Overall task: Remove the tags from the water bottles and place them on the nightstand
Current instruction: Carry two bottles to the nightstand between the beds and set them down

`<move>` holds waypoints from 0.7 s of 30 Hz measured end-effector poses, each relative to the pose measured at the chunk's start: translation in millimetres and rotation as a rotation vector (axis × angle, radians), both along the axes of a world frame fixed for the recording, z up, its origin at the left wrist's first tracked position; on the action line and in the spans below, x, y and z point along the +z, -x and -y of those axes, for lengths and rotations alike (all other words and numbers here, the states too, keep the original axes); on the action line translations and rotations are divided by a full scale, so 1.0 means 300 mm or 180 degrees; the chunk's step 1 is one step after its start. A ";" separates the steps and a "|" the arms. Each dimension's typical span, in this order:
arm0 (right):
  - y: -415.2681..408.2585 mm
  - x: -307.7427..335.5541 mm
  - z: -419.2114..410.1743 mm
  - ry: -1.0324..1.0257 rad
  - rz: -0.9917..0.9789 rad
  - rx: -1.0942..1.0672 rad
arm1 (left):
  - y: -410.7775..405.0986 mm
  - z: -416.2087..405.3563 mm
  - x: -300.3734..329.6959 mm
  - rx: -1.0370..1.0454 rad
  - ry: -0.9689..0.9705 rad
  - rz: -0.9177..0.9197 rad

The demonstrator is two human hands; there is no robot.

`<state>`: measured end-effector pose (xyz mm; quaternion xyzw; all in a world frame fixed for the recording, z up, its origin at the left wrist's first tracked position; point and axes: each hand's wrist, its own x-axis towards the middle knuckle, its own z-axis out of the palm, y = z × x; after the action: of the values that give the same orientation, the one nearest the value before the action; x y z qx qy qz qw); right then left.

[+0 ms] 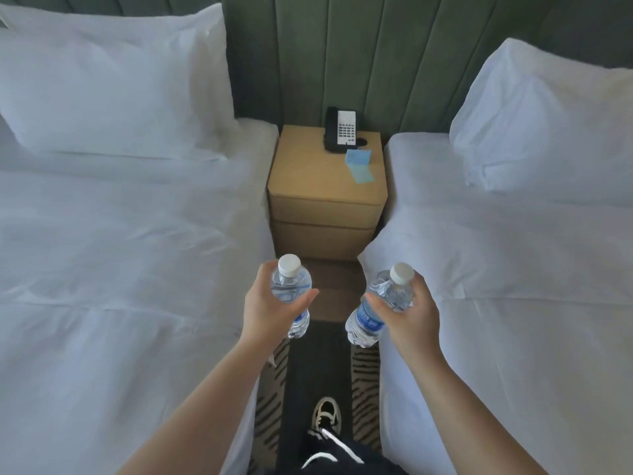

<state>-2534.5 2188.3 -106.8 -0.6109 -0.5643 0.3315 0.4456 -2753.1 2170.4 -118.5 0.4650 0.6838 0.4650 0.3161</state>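
Both bottles are in hand and neither has reached the nightstand (318, 180), so the placing is all left to do. No tags show on either bottle; whether they are already off I cannot tell.

The left grip (270, 306) is curled round the left bottle (291, 286), thumb across its front, cap up. It is clear plastic with a white cap and a blue label mostly hidden by the thumb.

Just beside it, the right grip (407, 310) wraps the right bottle (373, 313), tilted, base toward the left grip, blue label showing.

The nightstand surface lies well beyond both grips, carrying a phone (340, 133) and a blue card (359, 166).
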 end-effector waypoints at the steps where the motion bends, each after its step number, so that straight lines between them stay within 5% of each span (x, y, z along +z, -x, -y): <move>1: -0.005 0.009 -0.079 -0.0015 0.0022 0.0002 | -0.005 -0.074 0.007 0.0010 -0.0017 0.0003; 21: 0.102 -0.082 -1.412 0.0209 -0.0056 -0.0115 | 0.072 -1.440 -0.076 -0.0182 -0.0005 0.0179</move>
<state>-2565.1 2612.1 -131.5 -0.6323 -0.5381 0.3471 0.4361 -2774.7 2602.3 -141.3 0.4714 0.6607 0.4692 0.3480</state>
